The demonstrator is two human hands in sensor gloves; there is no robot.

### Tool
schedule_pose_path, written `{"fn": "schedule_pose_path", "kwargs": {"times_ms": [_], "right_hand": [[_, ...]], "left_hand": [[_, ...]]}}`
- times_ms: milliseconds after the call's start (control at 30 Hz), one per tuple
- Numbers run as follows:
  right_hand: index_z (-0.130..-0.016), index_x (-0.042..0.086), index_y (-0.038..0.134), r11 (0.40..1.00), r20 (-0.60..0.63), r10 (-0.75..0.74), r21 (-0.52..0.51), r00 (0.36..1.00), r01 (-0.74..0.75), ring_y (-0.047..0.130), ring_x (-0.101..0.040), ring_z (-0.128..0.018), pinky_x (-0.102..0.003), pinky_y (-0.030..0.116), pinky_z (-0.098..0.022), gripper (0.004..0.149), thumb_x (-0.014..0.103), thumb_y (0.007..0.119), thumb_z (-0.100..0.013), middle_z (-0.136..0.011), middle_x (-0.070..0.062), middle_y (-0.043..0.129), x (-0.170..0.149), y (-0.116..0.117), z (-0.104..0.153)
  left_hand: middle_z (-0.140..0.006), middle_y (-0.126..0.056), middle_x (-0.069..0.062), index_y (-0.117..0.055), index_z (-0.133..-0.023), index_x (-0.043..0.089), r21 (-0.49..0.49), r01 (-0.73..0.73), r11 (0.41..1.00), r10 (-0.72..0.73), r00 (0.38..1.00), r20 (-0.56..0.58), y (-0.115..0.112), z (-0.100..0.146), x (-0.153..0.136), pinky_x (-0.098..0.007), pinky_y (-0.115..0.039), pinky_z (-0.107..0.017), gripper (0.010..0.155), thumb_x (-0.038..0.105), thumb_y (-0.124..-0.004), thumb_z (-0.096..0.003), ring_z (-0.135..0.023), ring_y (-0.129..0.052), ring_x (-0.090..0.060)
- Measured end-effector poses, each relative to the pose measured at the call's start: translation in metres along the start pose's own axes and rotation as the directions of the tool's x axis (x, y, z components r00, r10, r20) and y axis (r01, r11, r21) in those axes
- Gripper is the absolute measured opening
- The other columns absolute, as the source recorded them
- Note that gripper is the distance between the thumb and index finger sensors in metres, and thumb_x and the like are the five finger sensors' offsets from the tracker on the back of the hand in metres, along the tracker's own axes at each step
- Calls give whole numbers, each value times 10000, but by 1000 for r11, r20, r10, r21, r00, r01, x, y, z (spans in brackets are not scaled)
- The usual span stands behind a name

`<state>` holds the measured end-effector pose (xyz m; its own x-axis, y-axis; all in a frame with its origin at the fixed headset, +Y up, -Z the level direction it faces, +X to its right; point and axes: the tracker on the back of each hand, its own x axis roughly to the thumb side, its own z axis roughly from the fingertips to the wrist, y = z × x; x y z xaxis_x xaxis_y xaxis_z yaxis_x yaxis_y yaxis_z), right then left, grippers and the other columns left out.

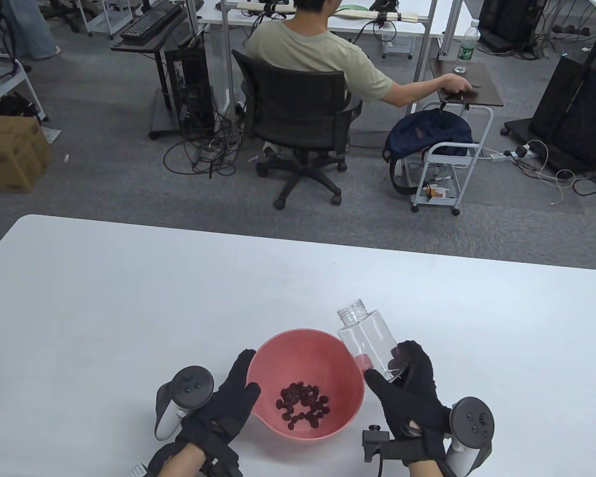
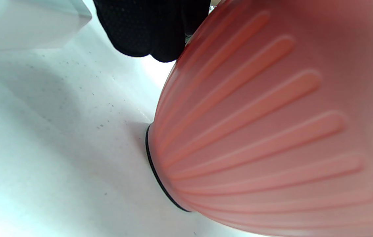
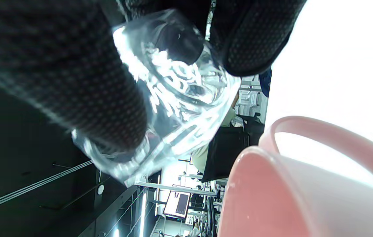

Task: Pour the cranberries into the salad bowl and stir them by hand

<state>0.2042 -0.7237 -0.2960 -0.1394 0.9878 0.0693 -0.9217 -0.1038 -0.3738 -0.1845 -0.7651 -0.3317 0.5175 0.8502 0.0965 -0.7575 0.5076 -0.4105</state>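
A pink ribbed salad bowl (image 1: 273, 357) stands on the white table near its front edge, with a heap of dark red cranberries (image 1: 304, 403) in its bottom. My left hand (image 1: 231, 397) lies against the bowl's left wall with straight fingers; its fingertips (image 2: 147, 33) show beside the bowl's ribbed side (image 2: 265, 131). My right hand (image 1: 402, 382) grips an empty clear plastic bottle (image 1: 367, 338) at its base, mouth pointing up and away, just right of the bowl's rim. In the right wrist view the bottle's base (image 3: 180, 95) sits between my fingers, above the bowl's spout (image 3: 305, 144).
A person sits on an office chair (image 1: 298, 119) beyond the table's far edge, with desks, a cart and cables on the floor behind. The white table (image 1: 129, 308) spreads wide to the left and behind the bowl.
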Motion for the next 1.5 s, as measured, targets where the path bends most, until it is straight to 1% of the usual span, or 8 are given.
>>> {"fn": "schedule_pose_path", "kwargs": {"times_ms": [100,233,567,800,1100,1333,1433,1500], "right_hand": [[-1050,238,405,1000,-55,-8,-13,998,7,751,-418,-909,-447,864,-612,994,360,1088,-338,-1052,-97,519,-6,-3,-2],[-1017,302,505,999,-116,9,-38,993,-13,743,-388,-929,-442,854,-631,929,305,1118,-318,-1038,-58,523,-19,-9,-7],[-1009,304,599,921,-257,343,-97,904,-377,733,-340,-969,-586,677,-677,931,446,1146,-269,-1009,-24,748,-57,-18,-18],[-991,352,619,843,-365,500,-3,785,-538,662,-306,-1039,-572,624,-729,931,454,1154,-236,-1013,34,819,-70,-13,-23],[-985,397,589,769,-430,602,85,673,-634,543,-223,-1094,-444,474,-815,936,482,1138,-232,-1035,77,816,-80,-8,-26],[-1039,327,502,759,-402,625,111,669,-642,494,-294,-1096,-484,454,-806,995,464,1111,-263,-1131,-10,659,-76,-7,-23],[-1066,276,405,769,-366,628,154,687,-620,437,-332,-1102,-534,471,-794,1052,448,1098,-293,-1175,-48,519,-58,-11,-19],[-1070,262,384,777,-312,618,104,722,-620,432,-340,-1102,-536,480,-791,1054,449,1088,-308,-1181,-57,488,-37,-15,-14]], "left_hand": [[-1246,-432,-90,-114,-1153,356,0,0,1000,0,1000,0,0,0,0,-421,-695,-751,714,635,-497,-618,-1051,-696,-320],[-1246,-432,-89,-115,-1153,357,0,0,1000,0,1000,0,0,0,0,-421,-696,-750,714,635,-497,-617,-1050,-696,-321],[-1246,-431,-90,-114,-1153,355,1,1,1000,-1,1000,0,0,0,0,-421,-696,-750,715,635,-497,-618,-1051,-696,-320],[-1245,-434,-90,-116,-1152,354,1,4,1000,-4,1000,1,0,-1,0,-420,-697,-749,717,636,-499,-616,-1049,-698,-321],[-1245,-432,-92,-114,-1153,350,0,3,1000,-3,1000,-1,0,-1,0,-423,-696,-749,716,631,-499,-618,-1050,-695,-323],[-1246,-427,-92,-112,-1152,351,-2,0,1000,0,1000,-3,0,0,0,-423,-695,-751,713,628,-497,-620,-1053,-691,-324],[-1245,-428,-96,-111,-1152,349,-1,0,1000,0,1000,-4,0,0,0,-424,-694,-750,713,626,-497,-621,-1051,-692,-326],[-1244,-428,-99,-114,-1153,345,3,3,1000,-3,1000,-5,0,0,0,-425,-695,-749,712,623,-498,-622,-1050,-694,-328]]}}
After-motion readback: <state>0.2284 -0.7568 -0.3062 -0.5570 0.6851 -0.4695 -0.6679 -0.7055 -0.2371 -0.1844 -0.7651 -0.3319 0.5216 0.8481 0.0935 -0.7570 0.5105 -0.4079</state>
